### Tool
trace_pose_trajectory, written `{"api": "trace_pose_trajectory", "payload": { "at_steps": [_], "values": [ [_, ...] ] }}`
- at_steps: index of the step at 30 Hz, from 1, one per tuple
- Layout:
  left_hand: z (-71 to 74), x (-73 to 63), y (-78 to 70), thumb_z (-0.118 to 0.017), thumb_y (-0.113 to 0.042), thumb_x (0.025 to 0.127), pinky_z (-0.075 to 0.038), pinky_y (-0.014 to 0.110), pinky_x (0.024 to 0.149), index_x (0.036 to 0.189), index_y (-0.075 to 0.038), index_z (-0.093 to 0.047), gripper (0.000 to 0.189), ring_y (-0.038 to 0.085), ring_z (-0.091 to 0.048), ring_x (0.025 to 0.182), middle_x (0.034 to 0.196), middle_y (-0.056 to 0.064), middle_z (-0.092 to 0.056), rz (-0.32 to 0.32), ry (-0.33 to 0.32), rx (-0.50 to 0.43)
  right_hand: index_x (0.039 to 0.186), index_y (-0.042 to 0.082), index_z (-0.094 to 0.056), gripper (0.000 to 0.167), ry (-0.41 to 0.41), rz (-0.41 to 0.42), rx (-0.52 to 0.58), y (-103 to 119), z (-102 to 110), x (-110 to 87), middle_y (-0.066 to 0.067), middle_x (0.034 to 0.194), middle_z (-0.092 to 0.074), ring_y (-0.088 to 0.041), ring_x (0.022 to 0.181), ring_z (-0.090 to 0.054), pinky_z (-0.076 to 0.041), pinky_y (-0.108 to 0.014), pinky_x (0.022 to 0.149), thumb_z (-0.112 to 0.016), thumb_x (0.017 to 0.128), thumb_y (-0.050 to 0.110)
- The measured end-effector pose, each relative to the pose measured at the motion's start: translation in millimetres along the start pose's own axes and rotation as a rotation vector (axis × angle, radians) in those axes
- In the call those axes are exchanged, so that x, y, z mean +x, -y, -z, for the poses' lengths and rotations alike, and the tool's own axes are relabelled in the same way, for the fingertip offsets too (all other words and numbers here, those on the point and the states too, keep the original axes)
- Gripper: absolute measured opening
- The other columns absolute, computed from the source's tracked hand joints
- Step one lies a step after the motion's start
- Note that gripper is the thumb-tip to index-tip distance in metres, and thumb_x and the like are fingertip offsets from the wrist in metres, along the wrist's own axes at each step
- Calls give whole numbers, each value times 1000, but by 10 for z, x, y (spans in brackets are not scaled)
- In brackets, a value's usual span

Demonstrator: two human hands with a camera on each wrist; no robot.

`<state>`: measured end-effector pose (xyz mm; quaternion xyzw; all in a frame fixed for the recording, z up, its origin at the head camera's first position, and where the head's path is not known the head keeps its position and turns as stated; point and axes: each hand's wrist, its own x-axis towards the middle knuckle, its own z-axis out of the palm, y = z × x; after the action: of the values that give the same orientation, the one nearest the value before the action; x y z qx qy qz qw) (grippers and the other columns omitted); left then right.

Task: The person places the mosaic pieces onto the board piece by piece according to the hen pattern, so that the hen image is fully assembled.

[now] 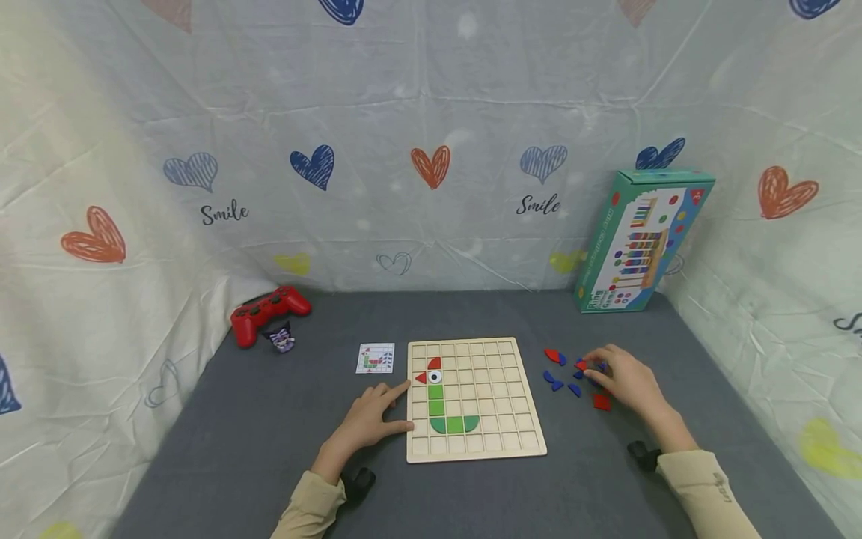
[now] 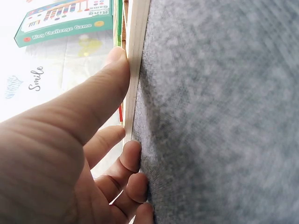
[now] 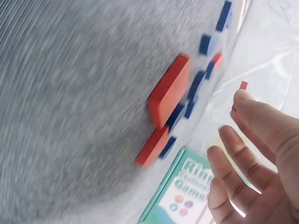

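Beige sleeves point(image 1: 703, 486) lay in the foreground. Right hand point(image 1: 622, 376) pinched a small red piece point(image 3: 243, 86), clear of the loose blue pieces point(image 1: 575, 390); the board point(image 1: 492, 405) lay to this grip's left. Left hand point(image 1: 369, 416), grasping nothing and nearer the board, touched its left edge.

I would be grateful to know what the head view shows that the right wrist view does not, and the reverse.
Only the head view shows the left hand, the picture card, the red game controller and the white eye piece.

Only the right wrist view shows the palm side of the right hand and the thickness of the red square.

Both show that hand pinching a small red piece, the blue pieces and the game box.
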<state>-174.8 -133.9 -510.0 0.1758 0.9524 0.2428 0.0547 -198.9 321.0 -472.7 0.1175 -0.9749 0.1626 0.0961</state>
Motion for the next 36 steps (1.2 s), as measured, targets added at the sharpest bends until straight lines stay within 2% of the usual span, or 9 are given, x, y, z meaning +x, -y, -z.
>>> {"api": "trace_pose_trajectory", "payload": {
  "at_steps": [4,10,18,27,34,36],
  "values": [
    [2,-3,-3,-71,-53,73,-26,29,63,140,-19,-44,80,13,-30,69,81,-3,-41,-1,0,0,96,12,-69,19,-12,18,7,107,-33,5,-6,88,-60,-23,77,-59,-47,-39,60,-72,80,22],
    [-4,4,-2,-71,-52,73,-26,29,62,140,-19,-44,79,13,-30,69,81,-3,-40,-1,2,7,96,14,-70,19,-19,37,4,248,-86,30,-4,88,-60,-21,75,-58,-45,-36,59,-73,80,24],
    [10,-8,-18,-72,-51,73,-25,29,62,139,-18,-45,79,13,-30,69,81,-3,-40,-2,-4,-3,95,15,-69,19,-39,103,6,413,-159,56,-2,87,-61,-21,76,-60,-47,-35,60,-75,78,22],
    [5,-9,-2,-71,-53,73,-25,28,62,139,-18,-45,79,13,-29,69,81,-3,-41,-4,-7,-5,96,18,-69,19,-23,162,9,601,-222,76,-2,89,-61,-19,78,-61,-46,-32,59,-75,78,23],
    [-5,-28,11,-67,-55,76,-24,28,61,138,-14,-46,78,12,-30,68,81,-3,-40,-62,-48,9,96,19,-69,19,-14,207,42,770,-279,65,0,87,-60,-17,74,-59,-41,-25,55,-75,78,24],
    [-4,-24,6,-68,-55,75,-24,28,61,138,-15,-46,78,12,-30,68,81,-3,-40,-50,-37,9,95,19,-69,19,-15,221,51,825,-300,61,1,88,-61,-16,74,-59,-42,-25,56,-75,78,23]
  ]
}}
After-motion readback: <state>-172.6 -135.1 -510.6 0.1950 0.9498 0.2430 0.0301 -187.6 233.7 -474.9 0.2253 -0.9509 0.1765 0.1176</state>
